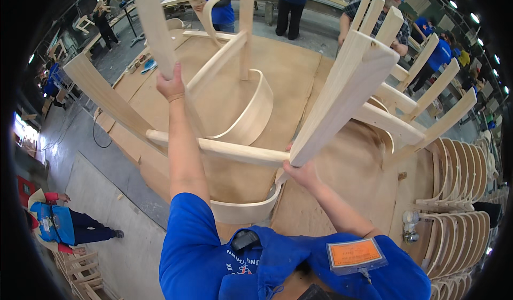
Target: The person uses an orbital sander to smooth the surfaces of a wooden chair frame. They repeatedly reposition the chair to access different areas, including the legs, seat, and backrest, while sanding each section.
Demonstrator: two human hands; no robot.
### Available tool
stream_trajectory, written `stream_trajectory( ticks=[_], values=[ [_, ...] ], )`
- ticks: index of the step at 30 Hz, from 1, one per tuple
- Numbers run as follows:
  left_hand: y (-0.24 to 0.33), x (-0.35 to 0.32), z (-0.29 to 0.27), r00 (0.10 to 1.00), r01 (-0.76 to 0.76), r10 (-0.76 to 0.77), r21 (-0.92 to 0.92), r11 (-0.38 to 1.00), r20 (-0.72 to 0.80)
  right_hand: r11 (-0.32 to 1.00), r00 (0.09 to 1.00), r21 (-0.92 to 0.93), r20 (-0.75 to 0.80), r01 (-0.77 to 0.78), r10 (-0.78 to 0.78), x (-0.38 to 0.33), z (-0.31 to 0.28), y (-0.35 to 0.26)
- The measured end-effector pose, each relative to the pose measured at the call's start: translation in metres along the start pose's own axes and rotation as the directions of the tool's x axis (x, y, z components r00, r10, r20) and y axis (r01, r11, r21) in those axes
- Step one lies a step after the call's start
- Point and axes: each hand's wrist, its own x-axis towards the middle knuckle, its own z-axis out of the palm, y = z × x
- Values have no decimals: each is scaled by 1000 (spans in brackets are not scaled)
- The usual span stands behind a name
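Observation:
An unfinished pale wooden chair frame (230, 150) is held upside down in front of me, legs pointing up. My left hand (171, 85) is raised and wrapped around one far leg (156, 27). My right hand (300, 170) grips the lower end of a near leg (347, 86) where it meets the side rail. The curved back rail (251, 115) and the curved seat rail (243, 212) hang below, over a brown board-covered workbench (288, 70).
Several more upturned chair frames (417, 113) stand to the right, with a row of curved bent-wood parts (459, 193) beyond. People in blue stand at the far end of the bench (219, 6); another person (64, 222) is at the lower left on the grey floor.

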Motion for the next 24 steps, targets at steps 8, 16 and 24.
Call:
stream_trajectory(
  ticks=[8, 16, 24],
  values=[
    [5, 11, -15, 972, 204, -183, 140, 969, -147, 996, 1000, 90, 7, -17, 16, -2, -1, 2],
    [-26, 33, 4, 977, 173, -200, 274, 946, 75, 999, 998, 4, 40, -51, 50, 13, -4, 4],
    [57, -45, -127, 969, 35, -94, 248, 968, 230, 983, 997, -166, 12, 82, -81, -3, -4, -2]
  ],
)
